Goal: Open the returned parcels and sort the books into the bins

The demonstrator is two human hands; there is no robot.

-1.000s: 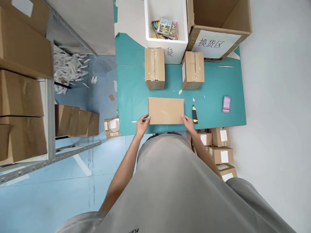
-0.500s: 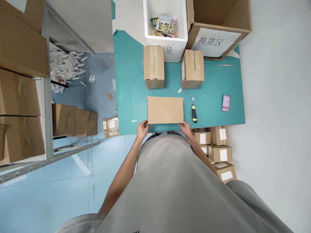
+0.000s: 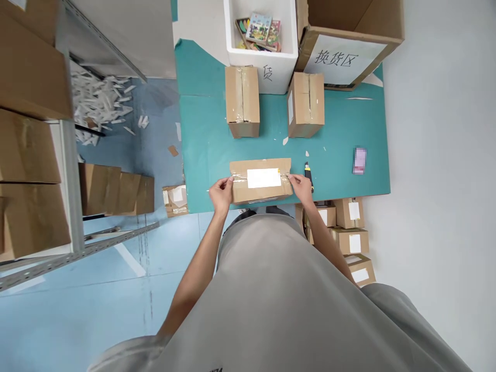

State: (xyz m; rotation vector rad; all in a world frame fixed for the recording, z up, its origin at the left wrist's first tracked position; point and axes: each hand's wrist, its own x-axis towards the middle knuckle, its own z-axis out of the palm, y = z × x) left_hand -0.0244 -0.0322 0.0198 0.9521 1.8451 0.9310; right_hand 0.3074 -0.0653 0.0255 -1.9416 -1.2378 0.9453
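A taped cardboard box (image 3: 241,194) lies near the front edge of the green-topped table, a white label (image 3: 264,178) facing up across its middle. Clear tape runs along that face to both ends. My left hand (image 3: 221,194) pinches the box's left end at the tape line. At the opposite end, my right hand (image 3: 303,188) grips with thumb and forefinger, also at tape height. Just beyond the right hand lies a black and yellow utility knife (image 3: 308,171), its lower part close behind the fingers.
Two taped boxes, left (image 3: 242,98) and right (image 3: 306,103), stand farther back. Behind them are a white bin (image 3: 261,64) with small picture boxes inside and a large open carton (image 3: 349,39). A phone-like object (image 3: 359,160) lies right. Labelled boxes (image 3: 351,240) are stacked below the table's right side.
The box has been turned over, so a plain face has given way to the labelled, taped one. Both hands have moved from its near corners up to its ends.
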